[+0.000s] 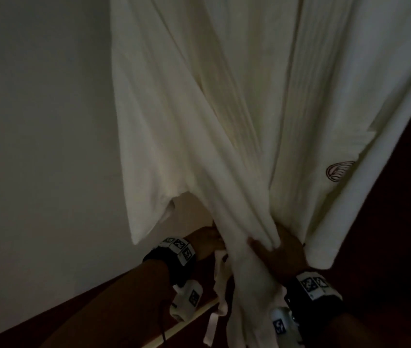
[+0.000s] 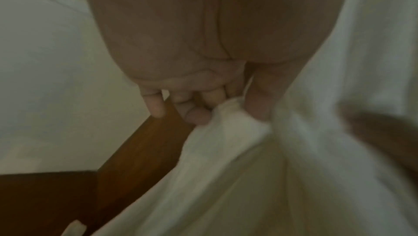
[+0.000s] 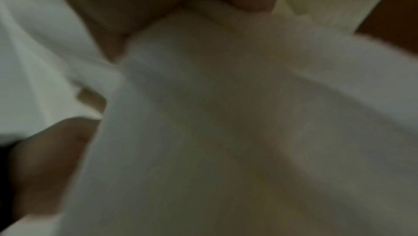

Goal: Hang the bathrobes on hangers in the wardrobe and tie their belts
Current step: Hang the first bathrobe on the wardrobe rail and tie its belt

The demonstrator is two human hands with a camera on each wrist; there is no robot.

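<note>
A white bathrobe [image 1: 224, 109] hangs in the dim wardrobe, with a dark embroidered logo [image 1: 338, 170] on its right front. Both hands meet at its waist. My left hand [image 1: 210, 238] reaches in behind the gathered front; in the left wrist view, the left hand [image 2: 228, 109] pinches a fold of white cloth between thumb and curled fingers. My right hand [image 1: 282, 252] grips the bunched robe front, thumb across it, and the robe [image 3: 226, 96] fills the right wrist view. Narrow belt strips [image 1: 220, 280] dangle below the hands.
A pale wardrobe wall [image 1: 36, 121] stands on the left. A light wooden edge [image 1: 192, 315] runs diagonally under the left forearm. Dark brown wood [image 1: 400, 222] lies to the right of the robe, and brown wood [image 2: 140, 150] shows beneath the left fingers.
</note>
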